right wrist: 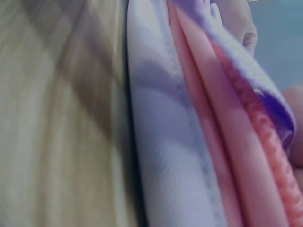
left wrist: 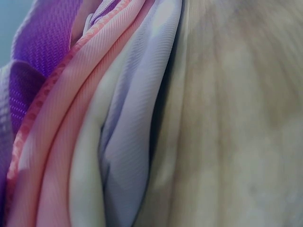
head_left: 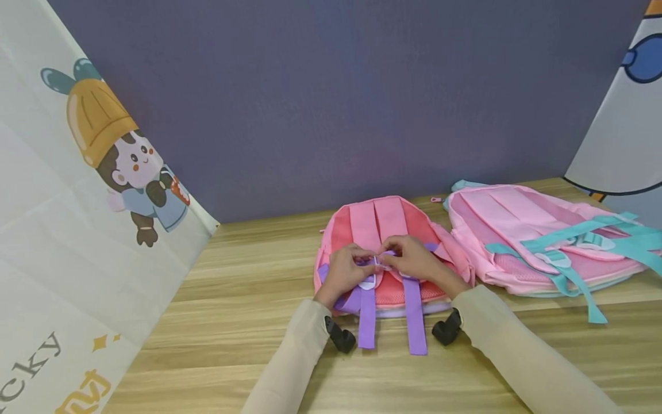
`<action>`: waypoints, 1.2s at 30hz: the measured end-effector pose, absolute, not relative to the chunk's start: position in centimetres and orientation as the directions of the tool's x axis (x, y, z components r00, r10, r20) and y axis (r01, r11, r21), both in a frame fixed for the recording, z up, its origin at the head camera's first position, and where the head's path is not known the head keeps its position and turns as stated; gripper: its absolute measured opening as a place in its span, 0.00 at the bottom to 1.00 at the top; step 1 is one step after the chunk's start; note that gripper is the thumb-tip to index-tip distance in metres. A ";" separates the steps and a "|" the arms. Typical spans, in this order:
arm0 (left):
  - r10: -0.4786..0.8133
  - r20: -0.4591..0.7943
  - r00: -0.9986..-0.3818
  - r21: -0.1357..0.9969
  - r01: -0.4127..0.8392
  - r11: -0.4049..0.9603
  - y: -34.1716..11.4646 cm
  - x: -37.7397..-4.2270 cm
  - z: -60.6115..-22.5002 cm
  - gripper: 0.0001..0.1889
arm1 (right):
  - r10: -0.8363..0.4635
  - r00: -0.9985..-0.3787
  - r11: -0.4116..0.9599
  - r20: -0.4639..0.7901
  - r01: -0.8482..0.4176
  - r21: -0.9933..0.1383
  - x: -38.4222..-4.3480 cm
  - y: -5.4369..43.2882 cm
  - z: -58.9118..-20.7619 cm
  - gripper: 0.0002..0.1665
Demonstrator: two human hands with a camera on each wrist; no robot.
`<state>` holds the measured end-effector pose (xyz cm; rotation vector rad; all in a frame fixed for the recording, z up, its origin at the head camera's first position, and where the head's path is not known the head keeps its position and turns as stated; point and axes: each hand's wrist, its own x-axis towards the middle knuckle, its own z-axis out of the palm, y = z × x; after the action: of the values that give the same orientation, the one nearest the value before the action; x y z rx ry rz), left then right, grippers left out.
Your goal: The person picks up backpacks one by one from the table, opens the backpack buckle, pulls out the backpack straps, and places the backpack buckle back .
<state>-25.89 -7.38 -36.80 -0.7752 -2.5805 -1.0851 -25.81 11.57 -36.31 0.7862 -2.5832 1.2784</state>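
A pink backpack (head_left: pixel 391 213) with coral mesh lies on the table, straps up. My left hand (head_left: pixel 347 269) and right hand (head_left: pixel 414 257) meet over its middle, fingertips close together. Between them they pinch a small, clear, whitish plastic piece (head_left: pixel 383 262); its exact kind cannot be told. Two purple straps (head_left: pixel 415 316) hang toward the front edge of the bag, and a white strap buckle (head_left: pixel 368 283) shows just under my left fingers. In the left wrist view the bag's layered pink and lilac side (left wrist: pixel 130 123) fills much of the picture. Fingers (right wrist: pixel 296 127) appear at the right edge of the right wrist view.
Right beside it lies a second, lighter pink backpack (head_left: pixel 509 230) with teal straps (head_left: pixel 584 293) spread over it. Both bags rest on a wood-grain table (head_left: pixel 222 328). A dark blue panel (head_left: pixel 320 115) stands behind, with a printed white sheet (head_left: pixel 62 230) on the left.
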 end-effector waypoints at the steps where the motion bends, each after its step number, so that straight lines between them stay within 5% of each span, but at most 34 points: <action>1: 0.380 0.405 -0.832 0.591 0.555 0.586 -7.4 -25.9 -36.8 0.14 | -0.387 -0.849 0.500 0.361 -0.522 -0.691 -25.8 11.6 -36.3 0.03; 36: 0.383 0.413 -0.826 0.588 0.563 0.580 -7.3 -26.0 -36.8 0.13 | -0.389 -0.840 0.439 0.377 -0.529 -0.726 -25.8 11.5 -36.3 0.02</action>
<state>-25.96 -7.33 -36.83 -0.7840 -2.5707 -1.0836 -25.85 11.48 -36.29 0.8141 -2.5311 1.3617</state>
